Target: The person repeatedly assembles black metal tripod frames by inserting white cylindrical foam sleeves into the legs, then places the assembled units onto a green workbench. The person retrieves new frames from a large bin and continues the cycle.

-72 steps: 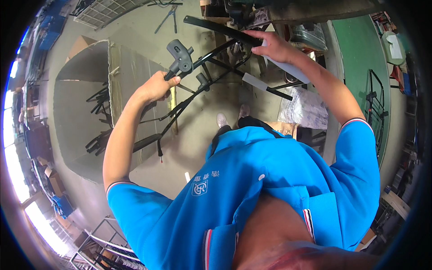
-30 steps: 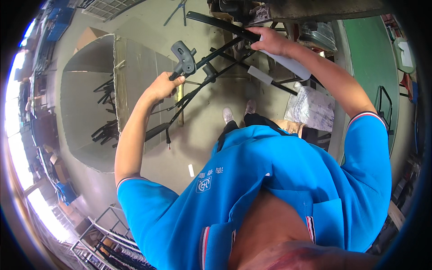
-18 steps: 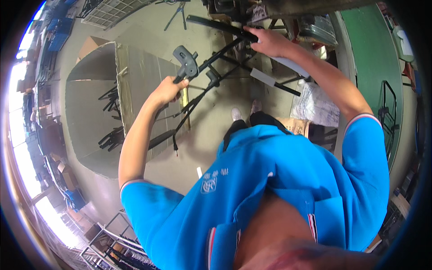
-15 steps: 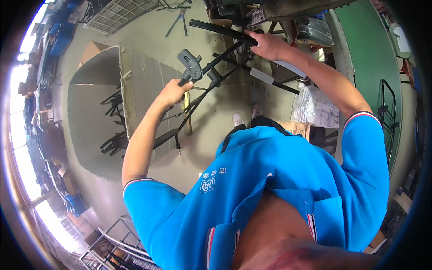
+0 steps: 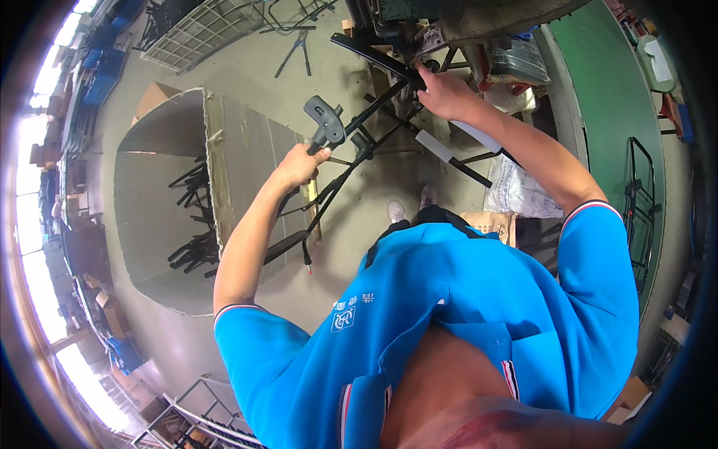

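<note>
I hold a black tubular frame [image 5: 335, 187] of several crossing bars in front of me, tilted. My left hand [image 5: 301, 166] is closed around its left side, just below a grey plastic fitting [image 5: 324, 120]. At the frame's far end my right hand [image 5: 447, 93] grips the flat black bar [image 5: 379, 58] near its joint, with the fingertips partly hidden. A pale sleeve [image 5: 434, 146] wraps one lower bar on the right. Just beyond my right hand is a dark machine [image 5: 407, 11], whose details are hard to make out.
A large cardboard box [image 5: 250, 127] with black frame parts [image 5: 196, 251] inside stands at the left. On the right runs a long green table [image 5: 606, 67] bearing another black frame [image 5: 639, 202]. A whitish sack [image 5: 523, 179] lies beside it. A wire crate [image 5: 206, 30] stands far left.
The whole view has shifted slightly. My left hand and the grey fitting sit a little farther right and lower; my right hand keeps its grip on the bar.
</note>
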`<state>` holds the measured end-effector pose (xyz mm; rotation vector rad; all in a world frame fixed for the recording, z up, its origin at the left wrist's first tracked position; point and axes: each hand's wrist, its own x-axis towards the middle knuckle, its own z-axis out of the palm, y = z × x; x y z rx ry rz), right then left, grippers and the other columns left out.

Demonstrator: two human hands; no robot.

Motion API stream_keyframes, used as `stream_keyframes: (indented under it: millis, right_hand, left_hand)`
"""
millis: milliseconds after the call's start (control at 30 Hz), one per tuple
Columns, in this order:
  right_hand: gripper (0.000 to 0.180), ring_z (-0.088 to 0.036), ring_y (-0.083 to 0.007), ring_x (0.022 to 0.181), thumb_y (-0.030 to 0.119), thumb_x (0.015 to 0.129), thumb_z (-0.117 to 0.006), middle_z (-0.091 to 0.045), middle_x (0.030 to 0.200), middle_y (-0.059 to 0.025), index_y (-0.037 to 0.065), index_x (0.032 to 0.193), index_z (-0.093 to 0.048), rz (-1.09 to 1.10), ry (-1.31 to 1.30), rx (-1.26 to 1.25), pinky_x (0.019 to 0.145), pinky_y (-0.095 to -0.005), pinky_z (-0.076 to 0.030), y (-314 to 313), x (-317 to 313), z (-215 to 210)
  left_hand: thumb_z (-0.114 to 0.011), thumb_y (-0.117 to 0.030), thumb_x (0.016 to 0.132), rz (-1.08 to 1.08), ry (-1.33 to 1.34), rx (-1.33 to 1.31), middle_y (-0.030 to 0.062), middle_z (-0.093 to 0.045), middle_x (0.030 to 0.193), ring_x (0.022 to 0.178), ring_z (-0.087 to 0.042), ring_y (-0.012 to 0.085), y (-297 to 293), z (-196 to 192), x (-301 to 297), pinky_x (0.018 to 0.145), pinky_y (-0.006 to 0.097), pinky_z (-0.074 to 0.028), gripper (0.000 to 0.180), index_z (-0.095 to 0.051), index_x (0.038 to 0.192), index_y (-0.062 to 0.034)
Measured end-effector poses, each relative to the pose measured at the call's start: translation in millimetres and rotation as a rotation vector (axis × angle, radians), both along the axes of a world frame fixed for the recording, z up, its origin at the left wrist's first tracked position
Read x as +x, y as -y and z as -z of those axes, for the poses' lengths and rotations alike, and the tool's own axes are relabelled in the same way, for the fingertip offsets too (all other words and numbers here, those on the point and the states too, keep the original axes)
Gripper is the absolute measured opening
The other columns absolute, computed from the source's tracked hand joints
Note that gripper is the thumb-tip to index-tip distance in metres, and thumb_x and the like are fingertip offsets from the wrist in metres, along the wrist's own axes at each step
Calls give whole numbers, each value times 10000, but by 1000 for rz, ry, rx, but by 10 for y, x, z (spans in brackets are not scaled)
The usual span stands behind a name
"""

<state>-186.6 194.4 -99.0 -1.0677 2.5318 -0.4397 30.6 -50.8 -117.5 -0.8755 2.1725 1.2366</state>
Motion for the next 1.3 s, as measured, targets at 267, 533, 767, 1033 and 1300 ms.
stream_keyframes:
  millis: [267, 533, 767, 1033, 1300]
  right_hand:
    - [580, -599, -401, 900, 245, 813, -512, -621, 945, -261, -11, 1316, -380, -54, 38, 3, 804, -461, -485, -76, -60, 22]
    - [827, -602, -389, 924, 321, 724, -680, -617, 1020, -232, 63, 1401, -279, -60, -55, -17, 818, -432, -485, -187, -110, -82]
    - [803, -607, -362, 946, 288, 682, -719, -624, 1034, -199, 101, 1362, -334, 8, -103, -45, 825, -435, -481, -794, 37, -17]
    - [521, -633, -358, 855, 194, 691, -655, -649, 929, -191, 62, 1172, -507, 10, -184, -62, 740, -452, -514, -758, 42, 70]
    - [469, -631, -358, 841, 169, 685, -647, -646, 903, -192, 51, 1121, -518, -26, -200, -107, 718, -456, -516, -769, 8, 127]
  left_hand:
    - [-551, -364, 913, 47, 38, -55, 17, -480, 531, 449, -429, 111, -3, 40, 37, 442, 282, -353, 351, -551, 796, -34]
    - [-540, -359, 918, 26, 50, 9, 13, -473, 538, 450, -416, 109, -48, -104, -46, 440, 281, -339, 357, -602, 903, -8]
    - [-547, -360, 915, 3, 53, 3, 6, -463, 529, 445, -402, 99, -51, -101, -26, 436, 271, -326, 347, -623, 907, -22]
    - [-553, -361, 913, 30, 51, -31, 3, -464, 532, 451, -404, 98, -41, -56, -5, 441, 268, -329, 347, -631, 919, -23]
    - [-559, -350, 910, -5, 54, 20, 7, -472, 531, 448, -407, 98, -50, -49, -13, 438, 269, -334, 342, -620, 901, -13]
